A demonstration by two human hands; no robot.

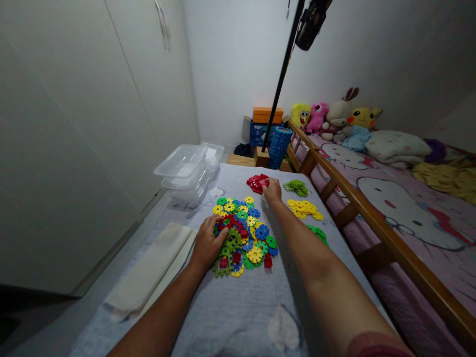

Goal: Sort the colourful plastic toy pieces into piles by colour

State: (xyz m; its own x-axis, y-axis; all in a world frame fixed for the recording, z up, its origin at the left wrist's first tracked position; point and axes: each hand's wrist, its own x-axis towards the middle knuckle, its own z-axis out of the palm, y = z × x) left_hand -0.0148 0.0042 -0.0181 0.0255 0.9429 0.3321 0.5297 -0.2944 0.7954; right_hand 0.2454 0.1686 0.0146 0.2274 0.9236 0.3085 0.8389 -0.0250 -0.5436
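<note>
A mixed heap of plastic flower-shaped discs in yellow, blue and green lies mid-table, with olive-green lattice pieces and small red blocks among it. My left hand rests on the heap's left side, thumb apart from the fingers, over red and olive pieces. Farther back, my right hand is at the right edge of a pile of red pieces. Its fingers are curled together, and whatever lies between them is hidden. Separate piles of light green pieces, yellow pieces and green pieces lie to the right.
Clear plastic containers are stacked at the table's back left. A folded cream cloth lies along the left side. A wooden bed rail borders the right. Behind the table rises a black pole on a wooden base.
</note>
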